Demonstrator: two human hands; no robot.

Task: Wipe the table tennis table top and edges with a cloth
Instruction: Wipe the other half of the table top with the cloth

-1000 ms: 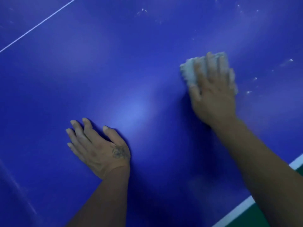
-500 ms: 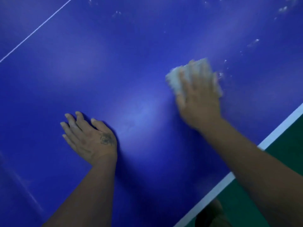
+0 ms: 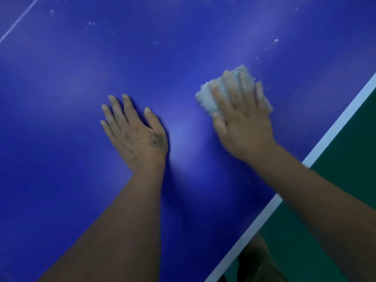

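right hand (image 3: pixel 244 127) pressed the crumpled pale grey cloth (image 3: pixel 205 98) onto the blue table tennis bench top (image 3: pixel 61 78) near its white-striped edge (image 3: pixel 335 127); fingers straight and spread, likely for even pressure. left hand (image 3: pixel 134 135) lay flat, fingers apart, probably bracing. white specks (image 3: pixel 276 40) lay beyond the cloth.

Both hands on the table (image 3: pixel 61 139): left hand (image 3: pixel 134 135) bare, right hand (image 3: pixel 244 123) on cloth (image 3: pixel 205 98).

Location type: sports or games room for table tennis. Indicators: the bench (image 3: pixel 61 139) has a matte blue playing surface. A white border line (image 3: pixel 337 127) runs along its right edge, a thin white centre line (image 3: pixel 19 20) crosses its far left corner, and a green floor (image 3: pixel 345 169) lies beside it.
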